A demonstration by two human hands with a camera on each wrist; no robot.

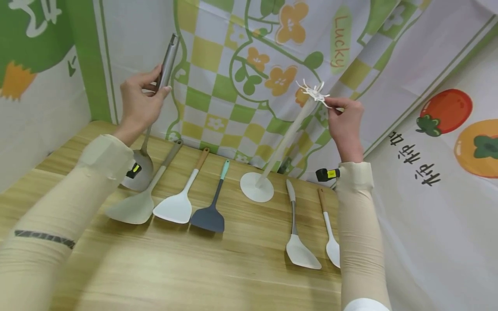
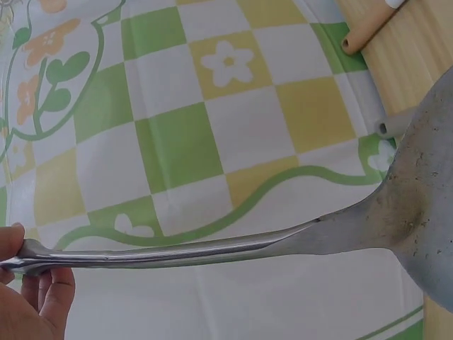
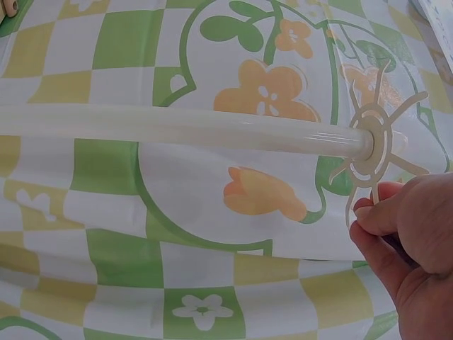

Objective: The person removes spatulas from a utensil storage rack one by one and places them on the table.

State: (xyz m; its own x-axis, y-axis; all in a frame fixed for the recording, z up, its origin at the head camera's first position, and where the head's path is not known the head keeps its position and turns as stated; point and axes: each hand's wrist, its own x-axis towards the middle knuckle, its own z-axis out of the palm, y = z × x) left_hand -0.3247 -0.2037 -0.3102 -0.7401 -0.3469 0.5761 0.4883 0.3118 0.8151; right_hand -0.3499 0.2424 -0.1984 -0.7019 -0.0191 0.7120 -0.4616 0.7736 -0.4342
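Steel spatula stands at the upper left of the head frame, handle up and blade low near the wooden table; we judge it is lifted that way so the handle end can meet a hook. Our left hand curls fingers and thumb round its handle. Its metal looks dull grey and speckled, the blade broad, the handle long and slim. At upper right, our right hand pinches a prong of the hook crown topping the white rack, probably to steady it. Other spatulas lie flat in a row in mid-frame.
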